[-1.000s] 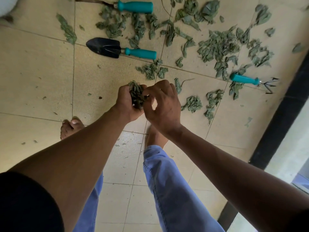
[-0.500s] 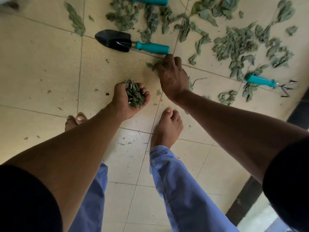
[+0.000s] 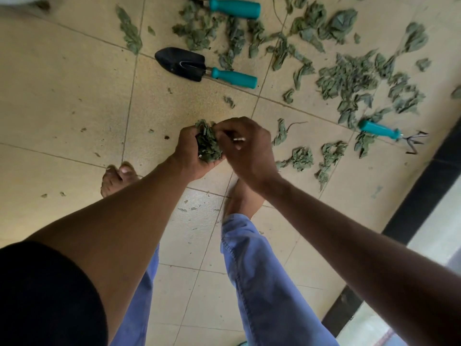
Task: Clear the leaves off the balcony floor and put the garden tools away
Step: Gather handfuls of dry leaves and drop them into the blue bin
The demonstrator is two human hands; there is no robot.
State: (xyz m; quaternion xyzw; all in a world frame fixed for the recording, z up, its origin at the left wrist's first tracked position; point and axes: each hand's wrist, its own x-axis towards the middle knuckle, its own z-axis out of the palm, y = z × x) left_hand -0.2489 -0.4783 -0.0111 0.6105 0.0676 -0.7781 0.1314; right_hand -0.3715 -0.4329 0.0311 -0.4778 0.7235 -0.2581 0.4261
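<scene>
- At the far left a single long leaf [image 3: 129, 33] lies alone on the tiled balcony floor [image 3: 62, 96], well apart from the rest of the litter.
- My bare left foot [image 3: 117, 178] stands on the tiles below it, half hidden behind my left forearm.
- The black trowel [image 3: 199, 67] with its teal handle lies flat on the floor above my hands, blade pointing left, handle to the right.
- Above it, at the top edge, lies a second tool with a teal handle [image 3: 234, 10]; its working end is cut off by the frame, among loose leaves.
- My left hand [image 3: 192, 153] is curled around a bunch of leaves [image 3: 208, 143], gripping it above the floor at the centre.
- My right hand [image 3: 245, 148] is just beside it, fingers bent and reaching into the same bunch; it touches the leaves, but I cannot tell whether it pinches any.
- My right foot [image 3: 243, 201] shows below my right wrist, with blue trouser legs [image 3: 262, 275] under both arms.
- To the right, scattered leaves [image 3: 349, 76] cover the tiles in loose heaps, and two smaller clumps [image 3: 301, 158] lie near my right hand.
- The small hand rake [image 3: 389, 132] with a teal handle lies among leaves at the right, prongs pointing toward the dark border strip [image 3: 424, 196].
</scene>
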